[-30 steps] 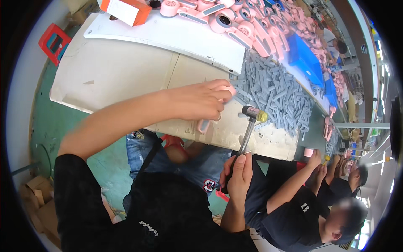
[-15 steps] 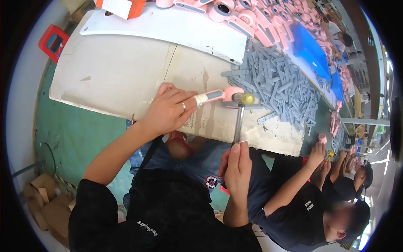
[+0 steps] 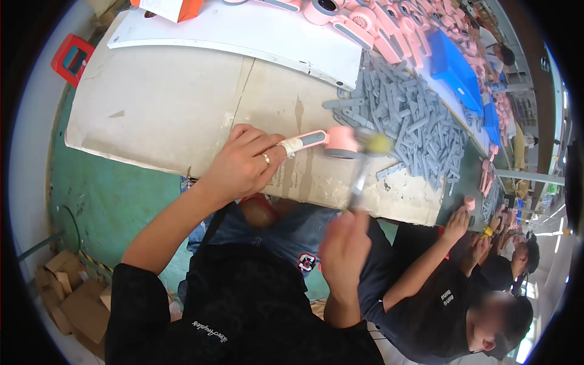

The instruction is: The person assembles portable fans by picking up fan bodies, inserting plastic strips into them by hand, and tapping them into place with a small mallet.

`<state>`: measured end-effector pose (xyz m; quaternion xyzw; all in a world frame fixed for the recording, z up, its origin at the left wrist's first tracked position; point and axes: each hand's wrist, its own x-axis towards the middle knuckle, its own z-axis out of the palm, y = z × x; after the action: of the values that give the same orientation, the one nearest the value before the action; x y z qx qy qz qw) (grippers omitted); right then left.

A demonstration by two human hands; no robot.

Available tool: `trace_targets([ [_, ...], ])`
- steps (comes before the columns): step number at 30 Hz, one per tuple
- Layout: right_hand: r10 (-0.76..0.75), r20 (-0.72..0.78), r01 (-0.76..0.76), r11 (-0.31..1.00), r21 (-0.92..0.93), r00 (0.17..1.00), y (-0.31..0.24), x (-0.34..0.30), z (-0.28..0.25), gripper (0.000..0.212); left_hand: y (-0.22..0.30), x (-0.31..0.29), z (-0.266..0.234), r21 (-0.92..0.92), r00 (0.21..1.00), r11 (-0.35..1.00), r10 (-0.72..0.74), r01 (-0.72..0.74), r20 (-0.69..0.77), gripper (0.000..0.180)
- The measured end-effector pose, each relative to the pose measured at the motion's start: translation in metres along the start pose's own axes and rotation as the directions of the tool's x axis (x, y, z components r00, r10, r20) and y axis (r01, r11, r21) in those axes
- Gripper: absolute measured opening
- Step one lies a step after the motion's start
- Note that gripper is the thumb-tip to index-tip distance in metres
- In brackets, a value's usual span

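My left hand (image 3: 246,159) is closed around the handle of a pink hair dryer (image 3: 340,140), which lies over the cardboard with its round head pointing right. A whitish wrap (image 3: 292,146) covers the handle beside my fingers, and a grey strip runs along the rest. In my right hand (image 3: 345,249), closed and blurred by motion, is a mallet (image 3: 359,179) with a metal shaft. Its yellow-ended head (image 3: 378,144) is smeared, just right of the dryer's head; I cannot tell whether they touch.
Grey plastic strips (image 3: 413,121) lie heaped right of the dryer. Many pink hair dryers (image 3: 365,30) pile up beyond a white panel (image 3: 231,42) on the cardboard sheet (image 3: 158,103). Blue bins (image 3: 453,70) stand at the right. A co-worker (image 3: 426,292) sits close on my right.
The mallet has swung right, off the dryer's head, and my right hand has shifted slightly with it. My left hand keeps its grip; the dryer's head has turned a little.
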<state>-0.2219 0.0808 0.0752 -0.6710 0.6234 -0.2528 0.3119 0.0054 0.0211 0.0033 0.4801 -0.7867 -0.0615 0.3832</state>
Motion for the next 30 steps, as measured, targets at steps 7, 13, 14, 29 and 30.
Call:
trace_targets([
  [7,-0.011,0.094,0.003,0.996,0.089,0.996,-0.023,-0.022,-0.023,0.05,0.002,-0.009,0.006,-0.02,0.988,0.99,-0.142,0.143,0.057,0.034],
  [13,-0.084,0.235,0.13,0.974,-0.187,0.968,-0.008,-0.002,-0.007,0.051,-0.001,-0.017,0.013,-0.131,0.94,0.931,-0.342,0.34,0.006,0.073],
  [14,-0.079,0.187,0.103,0.986,-0.127,0.979,-0.012,-0.008,-0.01,0.051,0.002,-0.01,0.011,-0.144,0.934,0.924,-0.356,0.355,0.023,0.073],
  [29,-0.155,0.107,0.15,0.988,0.047,0.982,0.028,0.014,-0.017,0.046,0.002,0.011,-0.009,-0.189,0.96,0.966,-0.212,0.176,-0.185,0.022],
  [30,-0.133,0.065,0.127,0.988,0.084,0.989,0.04,0.018,-0.019,0.036,0.009,0.024,-0.019,-0.204,0.943,0.952,-0.27,0.23,-0.196,0.022],
])
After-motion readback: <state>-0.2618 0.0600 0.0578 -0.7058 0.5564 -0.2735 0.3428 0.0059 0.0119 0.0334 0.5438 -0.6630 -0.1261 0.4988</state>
